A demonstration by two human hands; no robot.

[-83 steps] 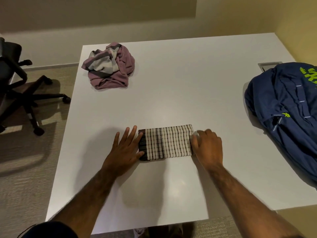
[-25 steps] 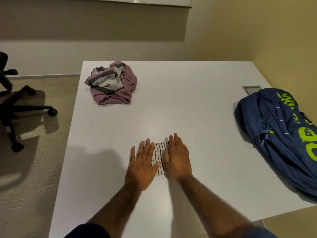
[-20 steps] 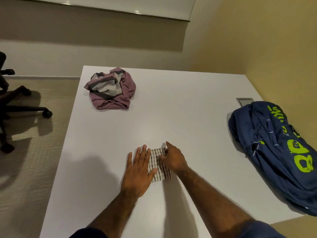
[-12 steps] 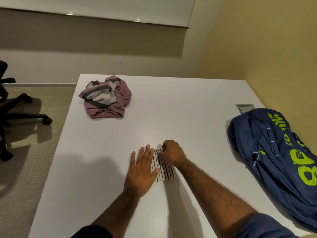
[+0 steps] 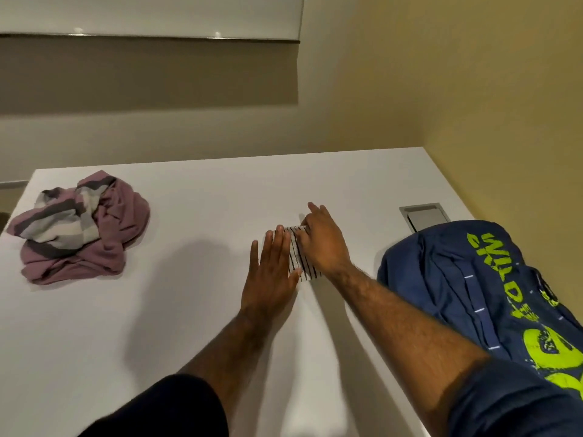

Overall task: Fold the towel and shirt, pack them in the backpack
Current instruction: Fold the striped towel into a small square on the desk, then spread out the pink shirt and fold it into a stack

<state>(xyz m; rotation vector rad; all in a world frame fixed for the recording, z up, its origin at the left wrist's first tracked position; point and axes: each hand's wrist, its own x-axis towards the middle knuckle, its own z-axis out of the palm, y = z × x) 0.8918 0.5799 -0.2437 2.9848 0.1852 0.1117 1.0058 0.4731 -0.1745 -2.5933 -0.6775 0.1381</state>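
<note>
Centre of frame: a small folded white towel with dark stripes (image 5: 298,260) lies on the white table (image 5: 205,216) between both hands. The left hand (image 5: 271,279) presses flat on its left part, fingers straight. The right hand (image 5: 321,244) covers its right part, one finger stretched forward; whether it pinches the cloth cannot be told. Left: crumpled mauve-and-grey shirt (image 5: 82,228). Right: navy fabric backpack with lime lettering (image 5: 473,285), lying flat.
</note>
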